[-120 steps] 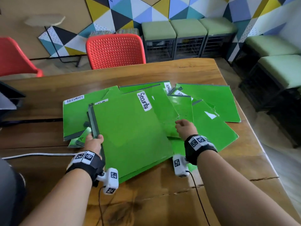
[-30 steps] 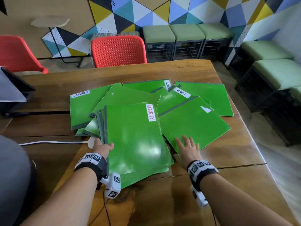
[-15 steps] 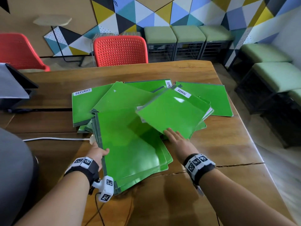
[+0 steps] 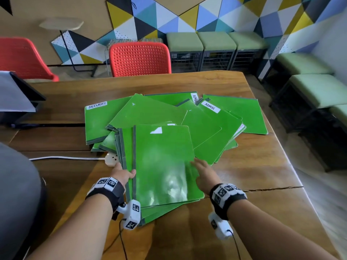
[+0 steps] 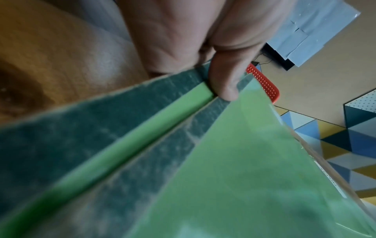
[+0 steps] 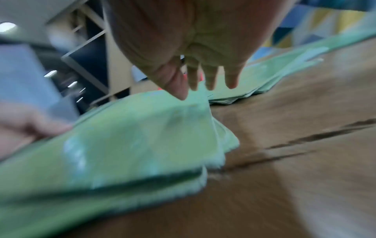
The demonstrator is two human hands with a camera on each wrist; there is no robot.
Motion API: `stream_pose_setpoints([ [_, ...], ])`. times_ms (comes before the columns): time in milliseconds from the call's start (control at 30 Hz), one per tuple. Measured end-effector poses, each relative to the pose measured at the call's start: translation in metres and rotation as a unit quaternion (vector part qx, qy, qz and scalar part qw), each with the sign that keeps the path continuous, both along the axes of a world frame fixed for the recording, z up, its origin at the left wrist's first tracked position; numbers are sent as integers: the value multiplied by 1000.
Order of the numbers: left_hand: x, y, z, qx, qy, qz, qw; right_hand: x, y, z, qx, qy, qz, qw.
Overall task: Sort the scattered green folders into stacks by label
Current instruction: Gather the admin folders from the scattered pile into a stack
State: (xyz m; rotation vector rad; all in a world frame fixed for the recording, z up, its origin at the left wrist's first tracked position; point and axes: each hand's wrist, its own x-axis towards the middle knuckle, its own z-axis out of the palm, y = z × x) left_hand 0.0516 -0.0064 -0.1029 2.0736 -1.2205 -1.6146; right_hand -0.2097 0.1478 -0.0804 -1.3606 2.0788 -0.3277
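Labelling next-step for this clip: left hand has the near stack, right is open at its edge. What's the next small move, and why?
Probably square up the near stack: press the right hand, open at its right edge, inward against the left hand gripping the spines. The folders beneath are fanned out at the near edge, and the top folder's label is not readable, so its sort cannot be checked.

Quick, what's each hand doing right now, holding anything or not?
Left hand: grips the spine edge of the near folder stack, thumb on top.
Right hand: open, fingers straight over the stack's right edge, holding nothing.
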Motion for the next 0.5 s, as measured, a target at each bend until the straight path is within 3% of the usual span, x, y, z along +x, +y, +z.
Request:
stream_pose_setpoints([
  [67, 5, -2, -1, -12, 46, 0, 999, -6, -19, -4, 32, -12, -109, 993],
  [133, 8, -5, -2, -16, 83, -15, 996, -9, -35, -8, 75, -46, -148, 985],
  [233, 6, -8, 0, -24, 130, -23, 991, -5, -55, -7, 51, -155, -164, 973],
  [333, 8, -18, 2, -69, 60, 2, 996, 3, -74, 1, 23, -159, -125, 979],
  [400, 21, -26, 8, -101, -2, 20, 995, 8, -88, 6, 0, -100, -73, 992],
  [500, 48, -40, 10, -106, -43, 77, 990, 9, -108, 3, -33, 61, -1, 998],
])
